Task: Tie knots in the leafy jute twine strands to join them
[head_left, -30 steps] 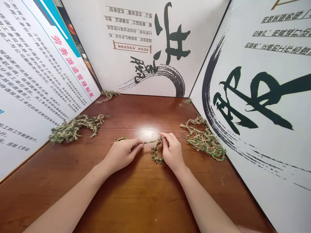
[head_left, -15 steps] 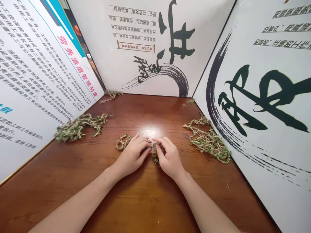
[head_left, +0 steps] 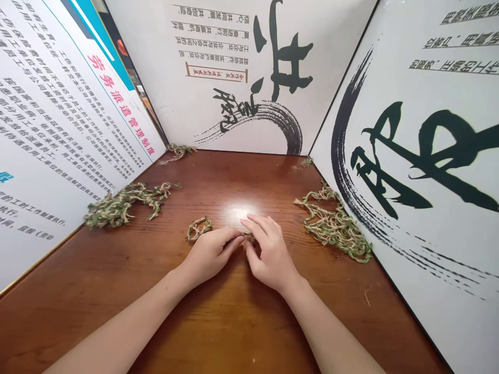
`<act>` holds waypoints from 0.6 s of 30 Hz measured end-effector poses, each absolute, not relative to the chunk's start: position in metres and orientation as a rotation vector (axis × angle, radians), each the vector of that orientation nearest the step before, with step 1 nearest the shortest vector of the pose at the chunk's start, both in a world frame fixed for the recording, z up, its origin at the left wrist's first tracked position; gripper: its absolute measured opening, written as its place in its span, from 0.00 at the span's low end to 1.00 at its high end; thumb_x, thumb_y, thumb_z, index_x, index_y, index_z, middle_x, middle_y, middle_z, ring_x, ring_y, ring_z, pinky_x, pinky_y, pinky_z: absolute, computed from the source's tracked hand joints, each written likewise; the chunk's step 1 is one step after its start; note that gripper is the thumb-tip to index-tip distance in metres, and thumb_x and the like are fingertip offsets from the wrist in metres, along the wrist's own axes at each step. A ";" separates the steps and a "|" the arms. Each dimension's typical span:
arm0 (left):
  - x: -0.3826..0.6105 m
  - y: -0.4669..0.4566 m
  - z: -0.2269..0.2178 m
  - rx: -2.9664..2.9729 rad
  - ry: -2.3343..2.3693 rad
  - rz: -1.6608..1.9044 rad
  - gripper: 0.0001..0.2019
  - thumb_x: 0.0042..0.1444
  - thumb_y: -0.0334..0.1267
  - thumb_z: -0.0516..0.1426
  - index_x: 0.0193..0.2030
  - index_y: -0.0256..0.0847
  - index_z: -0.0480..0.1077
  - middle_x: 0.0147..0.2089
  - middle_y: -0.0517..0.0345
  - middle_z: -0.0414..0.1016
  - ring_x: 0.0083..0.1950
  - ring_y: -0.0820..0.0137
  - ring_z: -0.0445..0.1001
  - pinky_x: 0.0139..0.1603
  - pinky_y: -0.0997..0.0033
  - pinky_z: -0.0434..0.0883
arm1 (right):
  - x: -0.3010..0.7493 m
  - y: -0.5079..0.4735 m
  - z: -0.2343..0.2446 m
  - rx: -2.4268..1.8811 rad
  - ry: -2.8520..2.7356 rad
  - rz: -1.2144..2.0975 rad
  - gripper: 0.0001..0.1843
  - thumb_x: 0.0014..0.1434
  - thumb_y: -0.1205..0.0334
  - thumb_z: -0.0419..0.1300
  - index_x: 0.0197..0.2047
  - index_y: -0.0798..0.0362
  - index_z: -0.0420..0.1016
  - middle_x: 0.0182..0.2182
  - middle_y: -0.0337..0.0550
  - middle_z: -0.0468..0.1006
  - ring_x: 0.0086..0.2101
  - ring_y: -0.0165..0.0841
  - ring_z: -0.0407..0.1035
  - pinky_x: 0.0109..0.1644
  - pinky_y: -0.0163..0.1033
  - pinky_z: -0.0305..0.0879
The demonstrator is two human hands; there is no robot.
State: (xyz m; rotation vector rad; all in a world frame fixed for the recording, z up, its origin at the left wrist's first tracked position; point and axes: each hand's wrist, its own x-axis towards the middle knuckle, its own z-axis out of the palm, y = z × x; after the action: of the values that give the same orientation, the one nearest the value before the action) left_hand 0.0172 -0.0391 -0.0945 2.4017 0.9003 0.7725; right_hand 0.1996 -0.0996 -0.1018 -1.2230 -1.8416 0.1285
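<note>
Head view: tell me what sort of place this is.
Probably a makeshift craft booth: a wooden table walled on three sides by printed display boards, piles of leafy twine at both edges, and left hand and right hand meeting on one strand.

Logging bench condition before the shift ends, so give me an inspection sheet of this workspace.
Surface: brown wooden table, glossy, with a light glare spot.
Things in hand: leafy twine strand, looped left of the hands and running in between them.
Clutter: left twine pile; right twine pile; small tuft in the far corner.
Hands: left hand pinches the strand; right hand lays its fingers over it, grip hidden.
Cables: nothing seen.
Surroundings: printed boards wall in three sides.
</note>
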 end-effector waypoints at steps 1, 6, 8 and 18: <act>0.018 -0.039 -0.095 2.399 0.875 0.778 0.12 0.71 0.40 0.51 0.44 0.42 0.75 0.40 0.55 0.81 0.39 0.68 0.77 0.43 0.70 0.70 | 0.199 -0.100 -0.102 -1.184 -1.895 0.157 0.28 0.63 0.73 0.54 0.65 0.48 0.68 0.59 0.51 0.76 0.61 0.45 0.68 0.72 0.62 0.53; 0.019 -0.041 -0.093 2.412 0.873 0.761 0.13 0.70 0.42 0.51 0.43 0.42 0.77 0.40 0.53 0.82 0.40 0.66 0.78 0.44 0.68 0.70 | 0.200 -0.096 -0.108 -1.075 -1.849 0.356 0.28 0.65 0.75 0.48 0.64 0.48 0.69 0.52 0.50 0.80 0.52 0.39 0.75 0.56 0.48 0.73; 0.019 -0.043 -0.091 2.405 0.921 0.743 0.14 0.69 0.43 0.52 0.44 0.42 0.77 0.40 0.53 0.82 0.40 0.66 0.78 0.43 0.68 0.69 | 0.201 -0.095 -0.108 -1.105 -1.794 0.355 0.26 0.65 0.75 0.48 0.62 0.49 0.70 0.49 0.50 0.80 0.49 0.40 0.75 0.53 0.47 0.74; 0.020 -0.045 -0.076 1.877 0.980 0.732 0.19 0.62 0.48 0.54 0.25 0.39 0.68 0.21 0.62 0.65 0.25 0.74 0.61 0.29 0.72 0.59 | 0.198 -0.095 -0.102 -1.310 -1.476 0.460 0.02 0.64 0.63 0.58 0.40 0.49 0.67 0.30 0.39 0.76 0.29 0.33 0.71 0.36 0.37 0.67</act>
State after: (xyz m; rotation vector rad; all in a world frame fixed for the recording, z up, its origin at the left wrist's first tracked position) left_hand 0.0202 -0.0451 -0.0758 1.8772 0.9803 0.7321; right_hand 0.1981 -0.0950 -0.1017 -1.3103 -1.4761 0.4597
